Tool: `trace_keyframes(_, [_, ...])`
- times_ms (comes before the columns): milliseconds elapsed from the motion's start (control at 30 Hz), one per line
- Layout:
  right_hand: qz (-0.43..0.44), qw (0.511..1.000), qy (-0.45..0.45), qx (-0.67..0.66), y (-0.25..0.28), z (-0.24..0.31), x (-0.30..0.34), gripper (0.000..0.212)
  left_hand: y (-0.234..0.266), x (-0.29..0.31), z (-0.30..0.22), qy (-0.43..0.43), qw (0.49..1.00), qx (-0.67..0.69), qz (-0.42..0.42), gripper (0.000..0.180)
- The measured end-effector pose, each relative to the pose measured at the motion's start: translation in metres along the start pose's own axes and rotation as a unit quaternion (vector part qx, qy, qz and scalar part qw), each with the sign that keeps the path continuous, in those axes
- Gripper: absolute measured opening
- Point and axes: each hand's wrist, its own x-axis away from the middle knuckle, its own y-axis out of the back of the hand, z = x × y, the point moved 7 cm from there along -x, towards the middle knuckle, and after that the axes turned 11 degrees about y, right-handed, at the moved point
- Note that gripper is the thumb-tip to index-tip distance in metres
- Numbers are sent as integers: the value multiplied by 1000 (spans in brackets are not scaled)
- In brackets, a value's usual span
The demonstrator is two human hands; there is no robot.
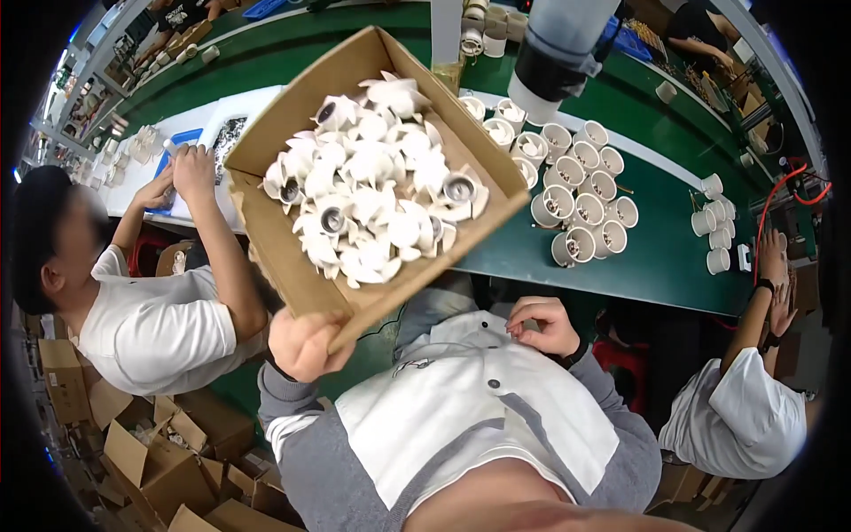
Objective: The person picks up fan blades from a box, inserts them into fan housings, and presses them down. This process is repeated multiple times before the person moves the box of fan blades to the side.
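My left hand (306,344) is closed on the near corner of an open cardboard box (470,232), which is tilted and raised in front of me at the table's edge. Inside lies a heap of white bladed fan wheels (372,164); a few show round metal hubs. My right hand (542,326) rests against my shirt front, fingers curled in, with nothing visible in it. To the right of the box, several white cups (588,210) stand grouped on the green table (660,266), with small parts and wires inside.
A dark-collared clear cylinder (554,66) hangs over the table. More white cups (716,222) lie at the right by a red cable (767,213). Co-workers sit at left (160,328) and right (736,408). Open cartons (160,461) crowd the floor at lower left.
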Motion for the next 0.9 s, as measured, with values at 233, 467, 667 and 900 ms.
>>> trace_keyframes(233, [-122,989,60,63,37,15,67,44,-54,36,-53,-212,954,132,168,19])
trace_keyframes(467, [-466,867,157,-84,106,45,235,78,-151,-19,-124,-364,880,251,173,19])
trace_keyframes(667, [-707,703,72,25,194,90,278,70,-285,-62,-213,-286,886,291,221,21])
trace_keyframes(900, [-683,729,10,40,291,44,296,44,-399,-76,-244,-94,902,353,231,16])
